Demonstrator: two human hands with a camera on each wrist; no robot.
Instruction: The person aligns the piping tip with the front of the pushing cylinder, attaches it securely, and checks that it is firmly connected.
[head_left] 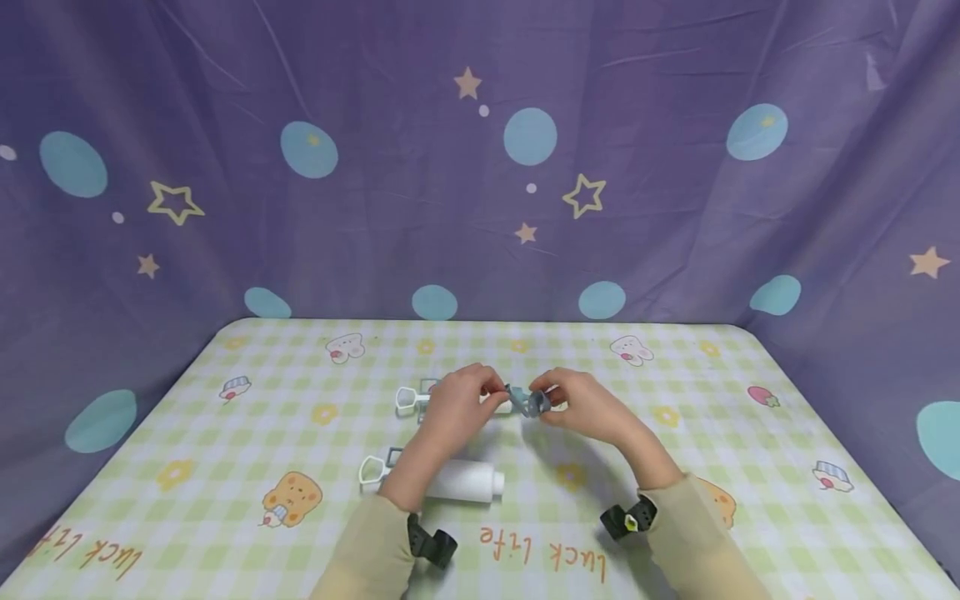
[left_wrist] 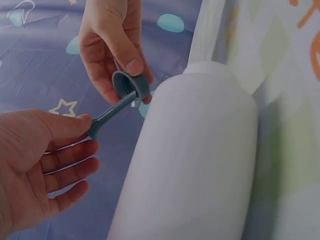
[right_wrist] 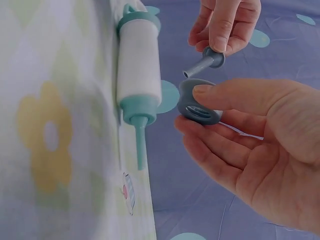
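Observation:
In the left wrist view, my left hand pinches the flared end of a blue-grey tapered nozzle between thumb and forefinger, other fingers loosely bent. My right hand holds a blue-grey screw ring cap by its rim with thumb and fingers. The nozzle's narrow tip points at the ring's opening and overlaps it in the left wrist view. Both hands are raised over the table's middle. Below the left forearm lies a white syringe-like barrel with a looped handle, its bare neck facing right.
Behind the left hand lies a second white syringe with teal collars and a long teal nozzle; the hand partly covers it in the head view. A green-checked cloth covers the table. A purple starry curtain hangs around it.

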